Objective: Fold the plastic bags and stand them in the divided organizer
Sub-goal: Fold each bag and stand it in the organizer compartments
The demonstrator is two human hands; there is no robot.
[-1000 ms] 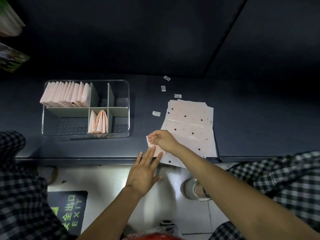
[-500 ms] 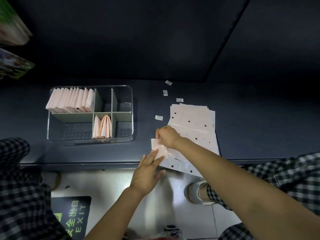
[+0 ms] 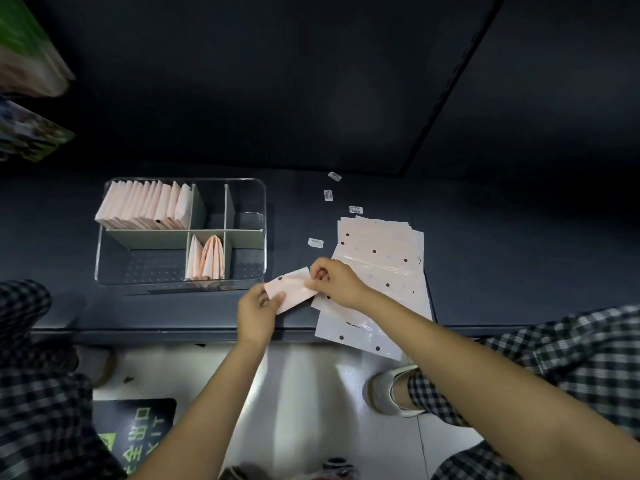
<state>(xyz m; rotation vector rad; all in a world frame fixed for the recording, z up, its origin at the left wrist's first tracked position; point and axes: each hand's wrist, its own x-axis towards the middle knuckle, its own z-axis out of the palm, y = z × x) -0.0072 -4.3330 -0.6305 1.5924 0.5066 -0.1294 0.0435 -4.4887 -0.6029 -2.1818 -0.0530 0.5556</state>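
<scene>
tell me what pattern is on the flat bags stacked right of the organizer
Pale pink with scattered dark dots, on the flat bags; head view shows it.

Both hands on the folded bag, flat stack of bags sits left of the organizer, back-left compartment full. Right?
Not quite. The head view shows the stack of flat bags to the right of the organizer, not left. The rest holds: the left hand and right hand both hold the folded bag, and the back-left compartment is packed with folded bags.

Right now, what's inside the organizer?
The organizer holds a row of folded bags standing in its back-left compartment and a few more in the front-middle one. Other compartments look empty; the bags hide the floor beneath them.
</scene>
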